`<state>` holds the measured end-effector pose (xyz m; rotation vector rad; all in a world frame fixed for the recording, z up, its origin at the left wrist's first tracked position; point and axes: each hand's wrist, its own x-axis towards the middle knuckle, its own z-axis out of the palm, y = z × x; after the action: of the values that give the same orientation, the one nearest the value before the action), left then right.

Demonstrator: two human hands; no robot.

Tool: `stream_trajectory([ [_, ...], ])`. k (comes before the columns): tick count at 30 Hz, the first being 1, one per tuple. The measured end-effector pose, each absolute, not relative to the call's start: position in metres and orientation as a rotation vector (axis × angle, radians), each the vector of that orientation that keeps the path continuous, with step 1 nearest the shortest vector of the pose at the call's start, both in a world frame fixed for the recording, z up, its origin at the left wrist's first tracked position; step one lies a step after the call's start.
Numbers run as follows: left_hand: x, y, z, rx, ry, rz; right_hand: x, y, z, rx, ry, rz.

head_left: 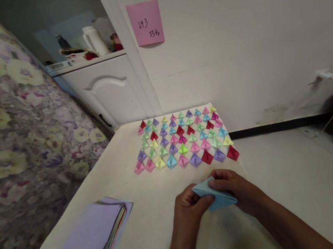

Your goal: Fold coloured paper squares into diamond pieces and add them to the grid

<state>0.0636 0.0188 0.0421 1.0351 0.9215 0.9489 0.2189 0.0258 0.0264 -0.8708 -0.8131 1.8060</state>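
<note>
A light blue folded paper piece (219, 199) is pinched between both hands just above the cream table (157, 223). My left hand (189, 207) grips its left end with thumb and fingers closed. My right hand (235, 191) wraps over its top and right side. Beyond the hands, several small folded paper shapes (184, 140) in red, pink, green, blue, purple and yellow lie in neat rows on the table's far end.
A stack of coloured paper sheets (92, 241), purple on top, lies at the table's near left. A floral-covered bed (10, 136) runs along the left. A white cabinet (107, 91) stands behind. A pink note (145, 22) sticks on the wall. A charger cable (331, 77) hangs at the right.
</note>
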Motion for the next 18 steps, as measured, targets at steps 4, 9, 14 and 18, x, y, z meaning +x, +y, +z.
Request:
stream_trajectory([
  [4,0.0642,0.0190,0.0431,0.967,0.903,1.020,0.2177,0.0253,0.0239,-0.868,-0.812,1.834],
  [9,0.0631,0.0189,0.0433,1.008,0.911,0.972,0.2151,0.0256,0.0224,-0.850,-0.820,1.865],
  [14,0.0606,0.0206,0.0413,1.095,0.981,1.036,0.2125,0.0254,0.0206,-0.887,-0.848,1.895],
  [18,0.0572,0.0249,0.0399,1.184,0.976,0.995,0.2110,0.0243,0.0195,-0.999,-0.913,1.890],
])
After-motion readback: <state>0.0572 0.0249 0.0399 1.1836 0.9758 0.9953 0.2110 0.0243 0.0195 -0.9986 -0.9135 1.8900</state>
